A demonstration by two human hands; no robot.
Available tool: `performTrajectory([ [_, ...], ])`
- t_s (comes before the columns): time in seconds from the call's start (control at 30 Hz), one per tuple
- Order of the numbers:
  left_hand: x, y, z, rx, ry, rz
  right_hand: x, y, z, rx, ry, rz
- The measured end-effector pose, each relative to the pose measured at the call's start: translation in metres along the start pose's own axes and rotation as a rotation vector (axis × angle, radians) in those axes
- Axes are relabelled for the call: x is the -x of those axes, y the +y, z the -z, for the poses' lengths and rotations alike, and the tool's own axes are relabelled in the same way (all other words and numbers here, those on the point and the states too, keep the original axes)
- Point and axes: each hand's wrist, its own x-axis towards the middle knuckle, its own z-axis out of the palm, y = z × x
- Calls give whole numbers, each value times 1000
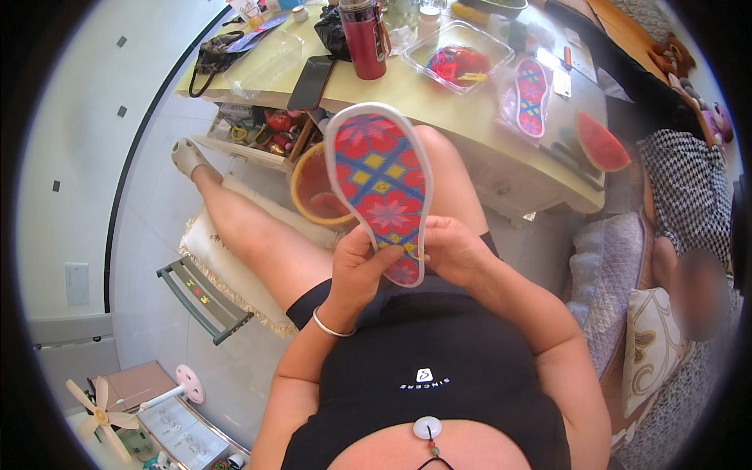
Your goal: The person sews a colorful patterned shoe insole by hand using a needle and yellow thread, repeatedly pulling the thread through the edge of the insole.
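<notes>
An embroidered insole (380,176), red flowers with blue and yellow lattice and a white rim, stands toe-up over my lap. My left hand (359,266), with a bangle at the wrist, is closed round its left edge near the heel, thumb across the patterned face. My right hand (454,249) is closed at the right edge of the heel, fingertips pinched against it. A bit of yellow thread shows by the left thumb; a needle cannot be made out. A matching insole (531,98) lies on clear plastic on the table (486,125).
On the table are a phone (312,83), a red flask (365,43), a clear plastic box (458,59) of coloured thread and a watermelon slice (601,142). Below are an open drawer (243,153), a yellow-rimmed bin (317,188) and a stool (205,301). Another person (689,180) lies at right.
</notes>
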Motion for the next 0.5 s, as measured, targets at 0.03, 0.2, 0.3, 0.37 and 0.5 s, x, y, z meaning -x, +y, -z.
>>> performTrajectory([
  [0.03,-1,-4,4,-31,-2,10,-7,4,8,7,-4,59],
  [0.2,-5,-8,2,80,85,23,-5,4,-12,-65,125,93],
  [0.3,-5,-5,0,66,62,31,-2,-3,-19,-49,102,42],
  [0.37,-5,-3,0,-10,37,55,-5,-3,-8,-35,40,21],
  [0.5,-2,-6,-2,24,-3,22,-26,10,26,-138,94,116],
])
